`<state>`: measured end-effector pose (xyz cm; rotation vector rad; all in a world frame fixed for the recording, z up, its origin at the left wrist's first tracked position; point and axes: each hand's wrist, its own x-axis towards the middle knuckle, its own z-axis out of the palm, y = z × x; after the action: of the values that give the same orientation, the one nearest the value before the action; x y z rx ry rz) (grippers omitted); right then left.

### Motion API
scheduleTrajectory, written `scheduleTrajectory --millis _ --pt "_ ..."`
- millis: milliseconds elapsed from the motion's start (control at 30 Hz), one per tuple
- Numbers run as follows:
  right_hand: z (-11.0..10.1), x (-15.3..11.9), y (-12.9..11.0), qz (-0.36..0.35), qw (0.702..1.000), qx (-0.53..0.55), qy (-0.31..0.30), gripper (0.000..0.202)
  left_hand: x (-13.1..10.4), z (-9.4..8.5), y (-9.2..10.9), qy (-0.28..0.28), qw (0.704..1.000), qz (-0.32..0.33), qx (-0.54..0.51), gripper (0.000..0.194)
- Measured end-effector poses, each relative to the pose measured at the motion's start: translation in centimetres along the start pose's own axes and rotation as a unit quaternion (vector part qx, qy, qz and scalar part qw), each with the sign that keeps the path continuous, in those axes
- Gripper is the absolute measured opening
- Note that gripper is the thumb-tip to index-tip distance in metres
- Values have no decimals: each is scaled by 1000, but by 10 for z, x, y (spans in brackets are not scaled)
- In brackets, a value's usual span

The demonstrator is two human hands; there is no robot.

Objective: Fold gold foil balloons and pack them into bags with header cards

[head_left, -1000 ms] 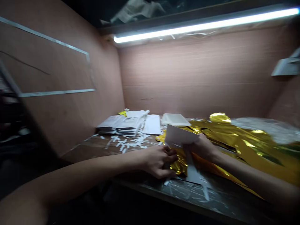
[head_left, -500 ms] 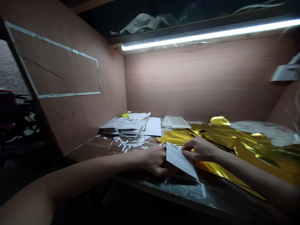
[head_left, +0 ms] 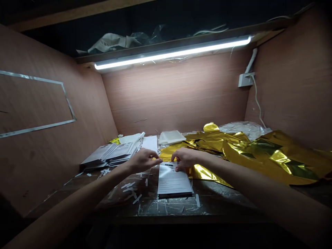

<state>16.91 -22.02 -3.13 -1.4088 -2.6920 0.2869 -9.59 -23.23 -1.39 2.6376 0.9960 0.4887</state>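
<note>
A printed white paper packet (head_left: 173, 181) lies near the front edge of the dark tabletop, its lower edge looking thick and dark. My left hand (head_left: 145, 159) is at its upper left corner, thumb and forefinger apart with nothing visible between them. At the packet's upper right, my right hand (head_left: 184, 158) has its thumb on the printed face and its fingers curled at the top edge. Gold foil sheets (head_left: 249, 155) spread behind and right of my right hand. Stacks of similar printed papers (head_left: 111, 152) stand to the left, beyond my left forearm.
Small white strips (head_left: 129, 188) are scattered on the tabletop (head_left: 103, 204). A white sheet (head_left: 149, 143) and a translucent tray (head_left: 171, 137) lie at the back. Clear plastic (head_left: 240, 128) is behind the foil. A socket box (head_left: 246, 80) with a cable hangs at right.
The view has swung right. The packet has gone from tilted up between my hands to flat on the tabletop, and my left hand has moved from its left side to its top corner.
</note>
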Motion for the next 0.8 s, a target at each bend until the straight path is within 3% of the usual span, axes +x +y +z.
scheduleTrajectory --millis 100,200,367,500,633,700,800 --pt "-1 1 -1 -6 1000 -6 -8 63 32 13 -10 -38 998 40 24 41" --pt "-1 -1 0 -2 1000 -2 -6 61 52 25 -14 -88 995 37 22 48" --pt "-1 -4 0 4 1000 -4 -5 62 58 27 -20 -98 995 0 28 65" --pt "-3 -7 -3 15 1000 -1 4 70 53 23 -23 -128 992 2 -18 49" --pt "-2 -11 -4 1 996 47 71 77 46 20 -28 -104 975 -55 -189 46" --pt "-1 -10 -1 4 984 129 127 83 45 19 -32 -77 955 -78 -276 47" --pt "1 -8 4 40 915 341 211 94 48 15 -37 7 922 -93 -376 44"
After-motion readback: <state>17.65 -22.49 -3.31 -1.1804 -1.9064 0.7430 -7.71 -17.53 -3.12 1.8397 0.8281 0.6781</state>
